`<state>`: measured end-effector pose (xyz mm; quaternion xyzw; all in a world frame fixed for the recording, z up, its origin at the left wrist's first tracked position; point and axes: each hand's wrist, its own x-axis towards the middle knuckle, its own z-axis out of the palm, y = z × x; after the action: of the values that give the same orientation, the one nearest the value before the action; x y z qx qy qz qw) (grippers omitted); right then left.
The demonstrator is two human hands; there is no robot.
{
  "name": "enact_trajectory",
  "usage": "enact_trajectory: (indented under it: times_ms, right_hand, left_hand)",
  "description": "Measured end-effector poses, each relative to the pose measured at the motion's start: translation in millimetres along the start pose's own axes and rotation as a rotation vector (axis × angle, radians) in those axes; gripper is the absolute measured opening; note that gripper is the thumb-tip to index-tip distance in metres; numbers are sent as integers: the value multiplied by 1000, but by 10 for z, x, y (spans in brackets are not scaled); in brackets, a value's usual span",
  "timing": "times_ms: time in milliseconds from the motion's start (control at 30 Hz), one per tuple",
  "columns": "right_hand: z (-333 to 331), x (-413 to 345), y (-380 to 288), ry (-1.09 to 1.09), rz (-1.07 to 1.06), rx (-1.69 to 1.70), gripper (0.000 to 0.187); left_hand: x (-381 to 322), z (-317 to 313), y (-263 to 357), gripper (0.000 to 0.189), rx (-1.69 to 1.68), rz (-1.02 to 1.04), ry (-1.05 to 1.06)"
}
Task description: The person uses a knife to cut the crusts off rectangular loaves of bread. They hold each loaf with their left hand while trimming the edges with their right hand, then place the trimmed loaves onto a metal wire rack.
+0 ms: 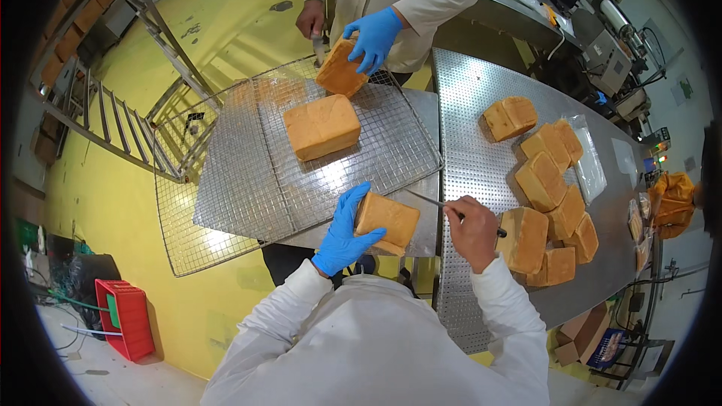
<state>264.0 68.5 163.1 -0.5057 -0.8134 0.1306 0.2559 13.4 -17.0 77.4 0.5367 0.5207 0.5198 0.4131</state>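
Note:
My left hand (345, 235), in a blue glove, grips a loaf of bread (389, 219) over the near edge of a steel table. In my bare right hand (472, 234) is a knife (424, 197); its thin blade points left, apart from the loaf. Beyond them, another loaf (321, 126) rests on a wire cooling rack (242, 180). Across the rack, a co-worker's blue-gloved hand (375, 39) holds a tilted loaf (341, 70). The co-worker's bare hand (311, 18) grips a knife (318, 48) next to that loaf.
On my right stands a perforated steel table (462, 152) bearing several loaves (540, 180) and a stack of clear plastic bags (590, 163). A metal rack trolley (121, 118) with loaves stands at the far left. A red crate (127, 318) sits on the floor at the lower left.

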Motion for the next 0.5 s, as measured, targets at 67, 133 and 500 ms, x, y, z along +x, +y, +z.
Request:
enact_trajectory:
  times_ms: [67,133,500]
  right_hand:
    - [-4,-117,-148,-48,-38,98,5]
    - [53,-186,-115,-41,-44,150,4]
    - [-35,-164,26,0,54,23,7]
  left_hand:
    - [1,8,-42,87,39,31,7]
    - [-18,-7,-34,87,61,33,-9]
    - [2,-40,-45,87,31,4,-66]
